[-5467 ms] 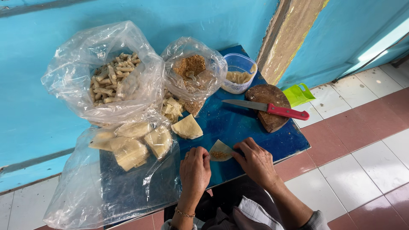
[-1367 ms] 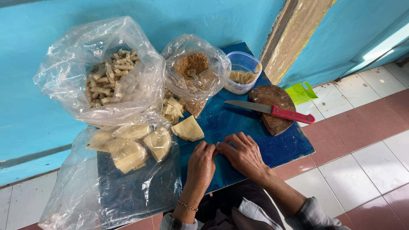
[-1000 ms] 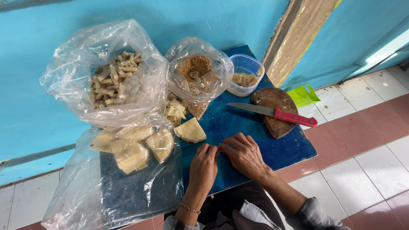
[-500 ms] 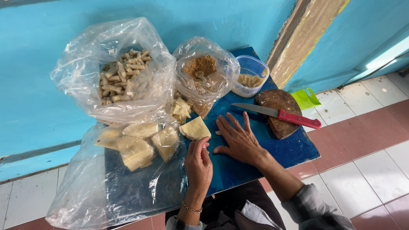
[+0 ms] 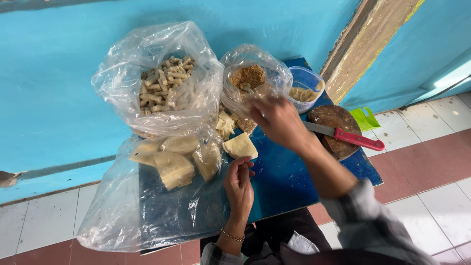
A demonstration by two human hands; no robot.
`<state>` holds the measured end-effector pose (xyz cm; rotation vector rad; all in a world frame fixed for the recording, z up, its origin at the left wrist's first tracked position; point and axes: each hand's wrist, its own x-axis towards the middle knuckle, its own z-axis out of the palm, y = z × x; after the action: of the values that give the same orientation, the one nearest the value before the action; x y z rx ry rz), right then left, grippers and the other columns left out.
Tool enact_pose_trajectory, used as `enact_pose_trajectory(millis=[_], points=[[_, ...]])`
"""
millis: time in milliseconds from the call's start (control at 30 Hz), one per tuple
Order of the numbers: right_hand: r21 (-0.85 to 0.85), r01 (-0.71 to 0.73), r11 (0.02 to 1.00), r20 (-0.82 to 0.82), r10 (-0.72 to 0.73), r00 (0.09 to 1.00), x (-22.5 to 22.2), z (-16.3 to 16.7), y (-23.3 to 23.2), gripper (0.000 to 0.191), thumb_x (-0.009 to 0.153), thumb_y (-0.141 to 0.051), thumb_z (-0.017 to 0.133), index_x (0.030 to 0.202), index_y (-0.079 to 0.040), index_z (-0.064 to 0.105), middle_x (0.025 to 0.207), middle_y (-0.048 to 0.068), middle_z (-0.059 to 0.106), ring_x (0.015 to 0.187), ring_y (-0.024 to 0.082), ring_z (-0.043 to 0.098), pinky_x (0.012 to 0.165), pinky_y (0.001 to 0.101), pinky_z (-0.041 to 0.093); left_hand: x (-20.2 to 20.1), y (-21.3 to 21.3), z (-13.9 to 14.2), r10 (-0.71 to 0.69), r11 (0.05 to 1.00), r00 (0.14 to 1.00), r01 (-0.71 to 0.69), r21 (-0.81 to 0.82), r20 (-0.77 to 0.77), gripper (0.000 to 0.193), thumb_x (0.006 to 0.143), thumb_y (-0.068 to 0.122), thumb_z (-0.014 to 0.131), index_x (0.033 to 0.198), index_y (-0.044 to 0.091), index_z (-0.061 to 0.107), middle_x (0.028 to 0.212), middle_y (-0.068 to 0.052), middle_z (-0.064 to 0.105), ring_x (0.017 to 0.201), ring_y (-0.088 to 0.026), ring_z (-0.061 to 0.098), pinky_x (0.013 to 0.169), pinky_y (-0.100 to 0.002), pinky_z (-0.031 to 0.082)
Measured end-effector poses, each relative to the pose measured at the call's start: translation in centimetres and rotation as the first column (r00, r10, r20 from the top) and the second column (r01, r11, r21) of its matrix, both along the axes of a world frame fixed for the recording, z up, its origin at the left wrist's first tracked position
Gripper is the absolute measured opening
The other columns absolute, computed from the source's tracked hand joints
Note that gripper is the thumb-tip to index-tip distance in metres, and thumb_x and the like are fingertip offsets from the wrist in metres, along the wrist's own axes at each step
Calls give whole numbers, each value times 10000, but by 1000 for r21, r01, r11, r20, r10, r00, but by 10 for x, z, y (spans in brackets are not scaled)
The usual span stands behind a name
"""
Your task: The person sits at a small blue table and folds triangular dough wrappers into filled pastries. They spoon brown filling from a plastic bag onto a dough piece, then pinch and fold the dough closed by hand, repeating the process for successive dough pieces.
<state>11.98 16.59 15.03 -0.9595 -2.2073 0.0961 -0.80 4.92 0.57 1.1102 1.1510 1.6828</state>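
Observation:
My right hand (image 5: 277,120) is stretched out over the blue board, its blurred fingers at the mouth of the clear bag of brown crumbs (image 5: 252,78); I cannot see whether it holds anything. My left hand (image 5: 239,179) rests on the blue board (image 5: 294,181) with fingers curled, just below a pale triangular wrapper piece (image 5: 239,145); whether it pinches something is unclear. A larger clear bag (image 5: 162,83) at the back left holds several pale rolled sticks. Pale folded pieces (image 5: 174,164) lie inside a flat plastic bag on the left of the board.
A red-handled knife (image 5: 351,138) lies across a round brown wooden block (image 5: 338,125) at the board's right. A clear plastic tub (image 5: 305,91) with pale paste stands behind it. A green plastic scoop (image 5: 365,118) lies on the tiled floor. A turquoise wall runs behind.
My right hand has lifted off the board near my left hand and reached forward to the crumb bag. My left hand stayed near the board's front, now curled under the triangular piece.

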Motion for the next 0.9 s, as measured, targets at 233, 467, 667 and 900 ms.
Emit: enact_pose_trajectory(millis=[233,467,667,900], points=[[498,-95,862,-66,147,987,-76,72,37,224,1080,-116,628,1285,-86,710,1229,97,749,989,227,725,783,432,585,-1,0,-4,87,995,996,-87,-40,-5,182,1046,40,530,1095,36,704,933,-44,712,744,-95,616,666,-256,532],[-177,-107,978,186,140,973,-18,-28,-21,196,821,-197,798,1006,-145,760,967,71,744,911,252,714,750,407,584,-5,-3,-3,179,976,961,-200,83,210,197,1071,62,502,1207,33,643,1026,-63,671,846,-109,619,765,-270,538],[-253,-164,953,159,208,965,-3,-83,-15,187,809,-216,785,981,-147,759,1016,46,726,989,268,702,795,419,572,-8,-5,0,305,932,925,-338,129,225,188,1089,108,496,1229,27,592,1080,-79,648,874,-127,604,787,-276,508],[-383,-89,920,120,145,982,-3,-101,11,161,911,-262,737,988,-125,771,965,70,752,867,300,735,727,416,564,-10,-4,1,288,956,950,-277,98,-124,169,1067,87,547,1201,62,647,1118,-70,704,935,-193,668,836,-314,559]])
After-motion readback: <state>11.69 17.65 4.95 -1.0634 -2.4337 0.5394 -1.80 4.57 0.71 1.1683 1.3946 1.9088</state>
